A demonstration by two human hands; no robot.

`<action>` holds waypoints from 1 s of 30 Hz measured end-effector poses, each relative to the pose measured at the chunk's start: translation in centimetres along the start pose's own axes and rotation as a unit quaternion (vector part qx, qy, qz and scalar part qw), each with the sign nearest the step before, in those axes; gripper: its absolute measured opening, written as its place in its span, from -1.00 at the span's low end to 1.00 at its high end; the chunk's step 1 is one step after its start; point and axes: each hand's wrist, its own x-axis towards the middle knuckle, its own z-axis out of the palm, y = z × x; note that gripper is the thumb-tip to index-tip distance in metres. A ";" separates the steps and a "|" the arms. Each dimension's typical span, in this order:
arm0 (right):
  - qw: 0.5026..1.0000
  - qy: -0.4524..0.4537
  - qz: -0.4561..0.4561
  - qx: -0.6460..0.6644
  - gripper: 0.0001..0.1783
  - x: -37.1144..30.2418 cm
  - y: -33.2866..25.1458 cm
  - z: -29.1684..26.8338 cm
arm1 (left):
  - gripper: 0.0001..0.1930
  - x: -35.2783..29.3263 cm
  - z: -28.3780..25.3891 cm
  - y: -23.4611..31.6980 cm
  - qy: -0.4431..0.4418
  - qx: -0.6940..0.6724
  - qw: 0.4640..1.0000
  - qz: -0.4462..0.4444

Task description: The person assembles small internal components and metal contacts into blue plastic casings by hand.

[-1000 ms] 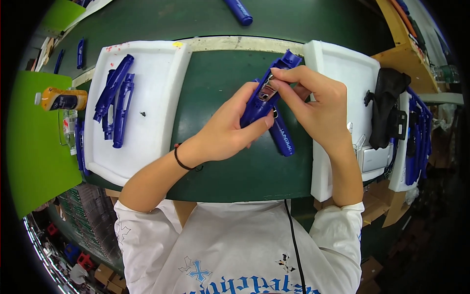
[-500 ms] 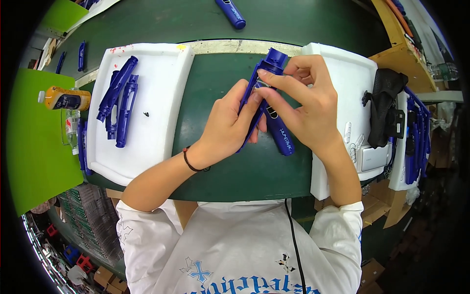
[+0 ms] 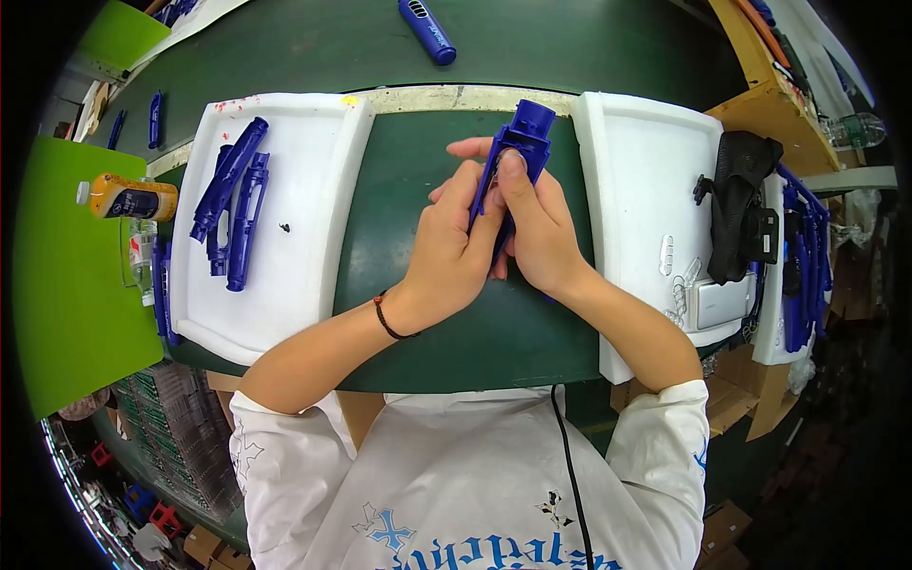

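Note:
A blue plastic housing (image 3: 528, 133), hollow with an open side and a round collar at its far end, is held tilted above the green table. My left hand (image 3: 445, 245) is closed around its lower left part. My right hand (image 3: 543, 228) wraps its right side, the thumb pressed into the open side below the collar. What lies under that thumb is hidden. Beneath my right hand only a sliver of a blue part shows on the table. In the left white foam tray (image 3: 309, 275) lie several blue housings (image 3: 226, 180) and a small black piece (image 3: 285, 227).
The right foam tray (image 3: 632, 161) holds a black pouch (image 3: 739, 204), a white box-shaped device (image 3: 719, 303) and small pale parts (image 3: 667, 255). A finished-looking blue device (image 3: 429, 33) lies across the table. At left stand an orange-filled bottle (image 3: 133, 198) and a clear bottle (image 3: 142, 256).
My right hand has come down and left from the housing's collar to wrap its side, thumb inside. It now covers most of the blue handle-like device lying on the table below.

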 end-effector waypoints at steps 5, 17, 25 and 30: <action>0.998 0.023 -0.056 0.002 -0.34 -0.1 0.6 0.4 | -0.78 -0.4 0.3 -0.3 -0.002 -0.012 1.000 0.002; 0.993 0.090 -0.074 0.003 -0.46 0.0 1.4 0.8 | -0.66 -0.3 1.4 -0.8 0.058 0.047 0.997 0.004; 0.993 0.081 -0.074 -0.047 -0.42 0.7 1.4 0.0 | -0.70 0.4 1.5 -0.8 0.053 0.002 0.999 -0.014; 0.999 -0.024 -0.015 -0.021 -0.02 0.6 0.6 -0.9 | -0.69 0.6 1.0 -0.9 0.035 -0.059 0.997 -0.020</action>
